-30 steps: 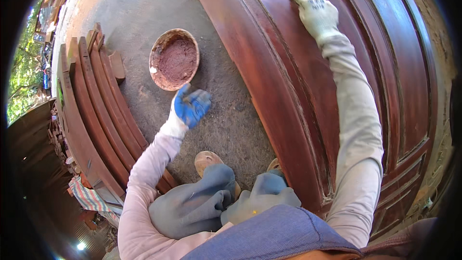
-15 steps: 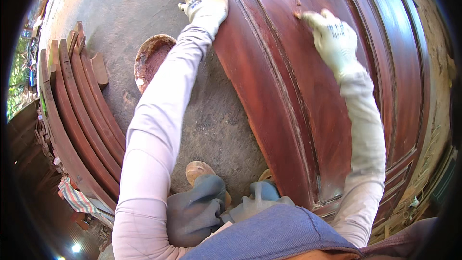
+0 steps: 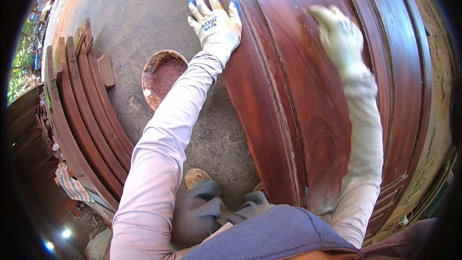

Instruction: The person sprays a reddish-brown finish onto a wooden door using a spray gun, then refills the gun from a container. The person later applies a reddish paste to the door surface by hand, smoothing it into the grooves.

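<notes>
A glossy red-brown wooden panelled door [image 3: 325, 115] lies in front of me and to the right. My left hand [image 3: 214, 25], in a white glove with blue fingertips, is spread open across the door's left edge, its fingers reaching past the edge. Over the door's wide panel is my right hand [image 3: 339, 38], gloved too and slightly blurred, with curled fingers. A small brown smear shows by its fingertips; whatever they pinch is hidden. Left of my left forearm stands a round bowl [image 3: 148, 74] with reddish-brown paste [image 3: 166, 78] inside, partly covered by my sleeve.
Several long curved-looking wooden beams [image 3: 91, 115] lie side by side at the left, with a small wood block [image 3: 106, 71] beside them. The grey concrete floor [image 3: 216, 130] runs between beams and door. One shoe [image 3: 196, 177] shows below; a striped cloth [image 3: 72, 183] is at lower left.
The view has shifted a little, so the bowl and beams sit differently in it. My right hand has moved slightly over the panel, and the brown crumbs near it no longer show. My left hand stays on the edge.
</notes>
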The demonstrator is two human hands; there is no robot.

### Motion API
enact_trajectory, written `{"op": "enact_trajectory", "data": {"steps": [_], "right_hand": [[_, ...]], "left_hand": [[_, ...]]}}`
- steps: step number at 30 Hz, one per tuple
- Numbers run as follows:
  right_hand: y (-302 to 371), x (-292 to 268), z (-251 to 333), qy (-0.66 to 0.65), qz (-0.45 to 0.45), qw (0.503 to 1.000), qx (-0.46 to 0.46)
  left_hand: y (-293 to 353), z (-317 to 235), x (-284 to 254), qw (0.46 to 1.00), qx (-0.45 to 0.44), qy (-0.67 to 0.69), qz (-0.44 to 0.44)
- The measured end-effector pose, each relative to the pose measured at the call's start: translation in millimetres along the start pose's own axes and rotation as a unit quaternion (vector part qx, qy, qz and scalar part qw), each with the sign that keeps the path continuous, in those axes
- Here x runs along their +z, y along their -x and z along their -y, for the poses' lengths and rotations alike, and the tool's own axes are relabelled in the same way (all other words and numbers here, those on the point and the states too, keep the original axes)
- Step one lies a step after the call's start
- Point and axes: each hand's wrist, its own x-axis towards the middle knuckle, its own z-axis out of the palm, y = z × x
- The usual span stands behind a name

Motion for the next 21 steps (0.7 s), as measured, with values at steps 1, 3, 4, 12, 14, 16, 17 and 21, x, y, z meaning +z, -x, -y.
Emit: {"op": "enact_trajectory", "data": {"steps": [1,3,4,12,14,16,17,21], "right_hand": [[-27,9,-3,0.012,-0.014,1.0,-0.004],[-80,30,-11,0.02,-0.047,0.998,-0.027],[-101,41,-11,0.015,-0.064,0.997,-0.047],[-99,44,-17,0.061,0.023,0.996,-0.065],[-56,19,-11,0.068,0.062,0.993,-0.073],[-18,-9,-9,0.077,0.099,0.99,-0.069],[-3,-18,-10,0.081,0.121,0.987,-0.069],[-12,-22,-25,0.033,0.091,0.994,-0.058]], "left_hand": [[0,-3,-2,1.0,-0.006,0.013,0.009],[-2,-5,3,1.0,0.001,0.014,0.004],[-1,-3,3,1.0,0.001,0.01,0.004],[-1,-2,3,1.0,0.004,0.018,0.004],[-1,1,3,1.0,0.001,0.004,0.006],[1,-1,4,1.0,0.002,0.002,0.005],[2,1,3,1.0,0.0,-0.004,0.004],[-2,-1,-4,0.999,-0.008,-0.03,0.009]]}}
